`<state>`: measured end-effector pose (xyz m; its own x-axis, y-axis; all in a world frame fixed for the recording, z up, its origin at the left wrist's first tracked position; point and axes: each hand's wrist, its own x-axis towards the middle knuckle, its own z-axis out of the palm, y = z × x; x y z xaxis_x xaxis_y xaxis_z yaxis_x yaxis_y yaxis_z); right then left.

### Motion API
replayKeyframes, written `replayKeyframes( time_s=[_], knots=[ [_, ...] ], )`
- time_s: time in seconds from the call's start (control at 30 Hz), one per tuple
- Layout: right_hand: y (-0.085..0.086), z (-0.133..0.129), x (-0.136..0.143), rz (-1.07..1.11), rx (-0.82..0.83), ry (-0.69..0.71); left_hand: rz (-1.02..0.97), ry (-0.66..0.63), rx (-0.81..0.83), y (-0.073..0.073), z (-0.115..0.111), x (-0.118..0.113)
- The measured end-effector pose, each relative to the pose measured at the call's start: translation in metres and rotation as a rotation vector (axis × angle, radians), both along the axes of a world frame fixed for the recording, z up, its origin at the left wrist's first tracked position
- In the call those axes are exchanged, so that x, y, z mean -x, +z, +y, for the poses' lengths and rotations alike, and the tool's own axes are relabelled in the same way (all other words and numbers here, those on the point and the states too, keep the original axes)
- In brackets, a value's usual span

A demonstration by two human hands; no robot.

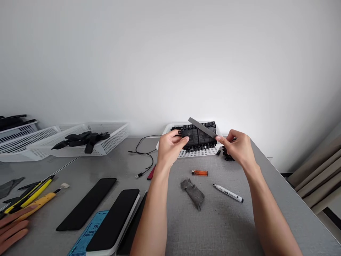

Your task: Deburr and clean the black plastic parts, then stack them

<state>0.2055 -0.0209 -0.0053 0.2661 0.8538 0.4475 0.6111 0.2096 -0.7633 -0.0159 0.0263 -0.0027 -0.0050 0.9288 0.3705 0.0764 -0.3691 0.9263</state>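
My left hand (172,144) pinches the left end of a black plastic part (195,139), a flat rectangular piece with notched long edges. It is raised in front of a white basket (198,153). Between thumb and fingers, my right hand (239,146) grips a flat grey strip (202,127). The strip slants up to the left across the front of the black part; whether the two touch I cannot tell. Below my hands lie an orange lighter (199,172), a crumpled grey cloth (193,193) and a white marker (228,192).
Black toothed pieces (228,153) lie beside the basket. A USB cable (145,153) curls left of it. Flat black panels (87,204) and a black-topped white slab (114,220) lie front left. Another person's hand (13,227) is near yellow tools (37,193). Black straps (85,138) fill a basket.
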Motion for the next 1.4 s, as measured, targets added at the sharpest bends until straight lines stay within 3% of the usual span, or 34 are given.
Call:
replayKeyframes(
  time_s=[0.23,0.43,0.63,0.87,1.07,1.27,1.4],
  knots=[
    [0.003,-0.008,0.016,-0.072,-0.042,0.023,-0.056,-0.037,-0.012,0.004,-0.004,-0.002],
    [0.002,-0.003,-0.005,-0.031,-0.051,-0.05,-0.102,-0.028,0.088,0.004,-0.001,0.001],
    [0.002,-0.007,0.005,-0.092,-0.074,0.008,-0.047,-0.056,0.101,0.006,-0.003,0.0],
    [0.002,-0.003,-0.013,-0.004,-0.045,-0.068,-0.092,-0.037,0.114,0.006,-0.004,0.0],
    [0.001,-0.005,-0.004,-0.083,-0.09,-0.025,-0.103,-0.071,0.111,0.005,-0.003,0.001],
    [0.002,-0.002,-0.018,0.026,-0.033,-0.103,-0.101,-0.037,0.123,0.003,0.0,0.003],
    [0.004,-0.006,-0.012,0.031,-0.033,-0.018,-0.108,-0.056,0.114,0.006,-0.003,0.001]
  ],
)
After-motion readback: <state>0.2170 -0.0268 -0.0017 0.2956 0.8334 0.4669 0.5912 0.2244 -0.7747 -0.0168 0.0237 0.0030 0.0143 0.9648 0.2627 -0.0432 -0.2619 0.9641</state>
